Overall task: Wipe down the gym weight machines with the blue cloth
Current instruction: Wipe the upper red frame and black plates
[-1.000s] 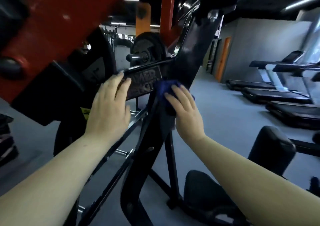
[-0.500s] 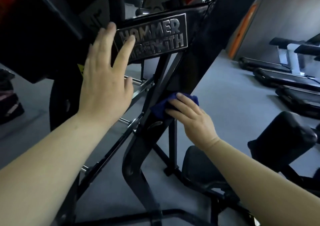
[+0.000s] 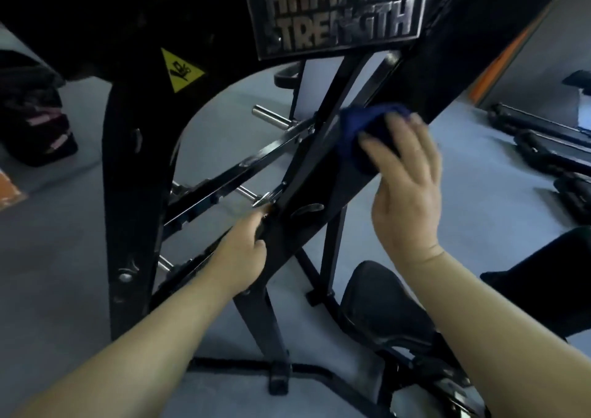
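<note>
A black weight machine fills the head view, with a slanted black frame beam (image 3: 323,190) running from upper right to lower middle under a "Hammer Strength" plate (image 3: 335,11). The blue cloth (image 3: 367,129) lies bunched on the beam. My right hand (image 3: 406,190) presses it flat against the beam with straight, spread fingers. Lower down, my left hand (image 3: 240,251) grips the left edge of the same beam, fingers curled behind it and partly hidden.
A yellow warning sticker (image 3: 180,70) sits on the curved black upright at left. Chrome weight pegs (image 3: 271,117) stick out behind the beam. A black seat pad (image 3: 383,309) lies below right, treadmills (image 3: 543,149) stand far right, and a dark bag (image 3: 35,123) at far left.
My left hand has dropped from the name plate down to the lower beam and taken hold of its edge. The view has tilted down and closer; the cloth stays on the beam.
</note>
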